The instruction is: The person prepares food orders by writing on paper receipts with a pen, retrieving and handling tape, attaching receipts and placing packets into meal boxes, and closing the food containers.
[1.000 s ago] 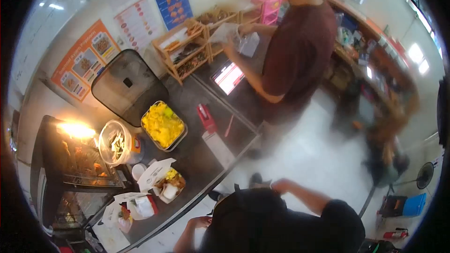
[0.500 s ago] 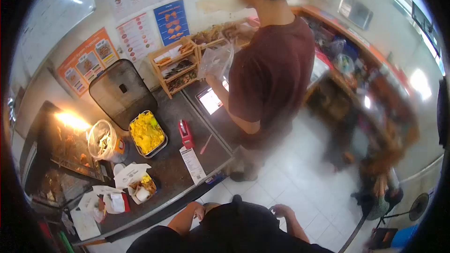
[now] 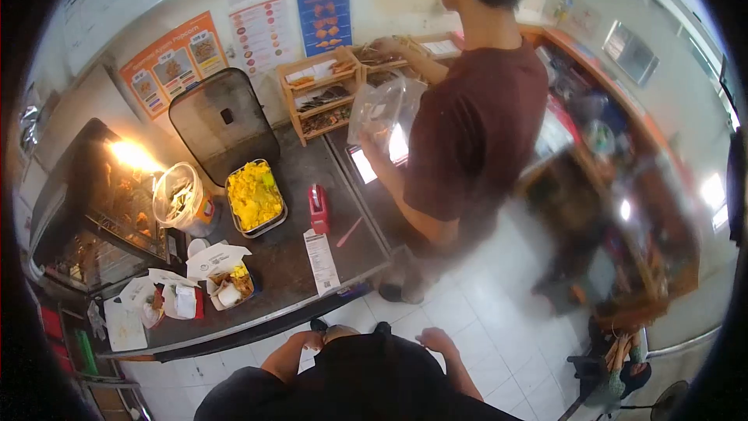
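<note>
My left hand (image 3: 310,340) hangs beside my waist over the floor, just off the counter's front edge; my body covers part of its fingers. On the other side, my right hand (image 3: 439,341) hangs at my hip with its fingers curled in, and I see nothing in it. On the dark counter (image 3: 300,179) before me stands an open food box (image 3: 231,287) with yellow rice and meat. Two smaller open boxes stand to its left. Behind are a metal tray of yellow rice (image 3: 255,199) and a clear tub (image 3: 178,195). A receipt (image 3: 320,261) lies near a red stapler-like tool (image 3: 318,209).
A co-worker in a maroon shirt (image 3: 487,125) stands at the counter's right, one hand holding a clear plastic bag (image 3: 386,109), the other at the wooden snack racks (image 3: 318,93). A lit warming cabinet (image 3: 101,210) stands left. Another person (image 3: 623,366) is low at the far right.
My view has shifted, so the counter sits farther right and higher. The co-worker still holds the bag and reaches into the rack. Both my hands stay low at my sides.
</note>
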Demonstrator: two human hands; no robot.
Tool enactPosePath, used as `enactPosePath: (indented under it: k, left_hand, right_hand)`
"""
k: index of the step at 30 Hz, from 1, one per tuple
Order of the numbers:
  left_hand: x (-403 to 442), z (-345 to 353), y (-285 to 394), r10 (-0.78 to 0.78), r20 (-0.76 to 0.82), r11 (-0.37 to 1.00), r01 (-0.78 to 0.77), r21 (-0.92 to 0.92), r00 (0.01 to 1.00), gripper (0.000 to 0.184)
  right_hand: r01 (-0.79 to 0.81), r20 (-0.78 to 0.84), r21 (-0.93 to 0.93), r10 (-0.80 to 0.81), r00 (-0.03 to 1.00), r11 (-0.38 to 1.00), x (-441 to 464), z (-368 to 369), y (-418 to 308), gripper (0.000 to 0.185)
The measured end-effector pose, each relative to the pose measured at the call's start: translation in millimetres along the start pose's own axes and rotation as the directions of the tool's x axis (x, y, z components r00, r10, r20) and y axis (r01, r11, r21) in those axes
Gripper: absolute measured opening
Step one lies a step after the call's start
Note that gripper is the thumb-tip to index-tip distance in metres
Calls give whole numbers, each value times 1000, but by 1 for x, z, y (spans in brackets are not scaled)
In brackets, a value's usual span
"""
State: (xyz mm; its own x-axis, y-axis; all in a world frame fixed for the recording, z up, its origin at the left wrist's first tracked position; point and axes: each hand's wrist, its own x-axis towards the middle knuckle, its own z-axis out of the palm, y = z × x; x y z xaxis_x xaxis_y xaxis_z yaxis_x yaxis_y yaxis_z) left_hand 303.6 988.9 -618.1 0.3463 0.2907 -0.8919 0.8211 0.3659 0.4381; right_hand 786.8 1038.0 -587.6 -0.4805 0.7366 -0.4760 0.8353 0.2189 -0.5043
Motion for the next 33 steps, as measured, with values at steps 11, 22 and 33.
enactPosePath:
  k: [11,22,33]
  left_hand:
    - [16,43,-45,-183,-87,834,107,-541,979,50]
    - [-108,9,-21,358,-259,913,-394,-101,897,52]
    - [-97,-129,47,147,-811,849,-493,-190,566,20]
  right_hand:
    - [116,-191,293,-61,980,949,98,-27,-82,19]
    - [308,-508,-100,-315,802,946,254,-150,-221,34]
    - [243,-426,-306,-361,829,920,315,-134,-212,25]
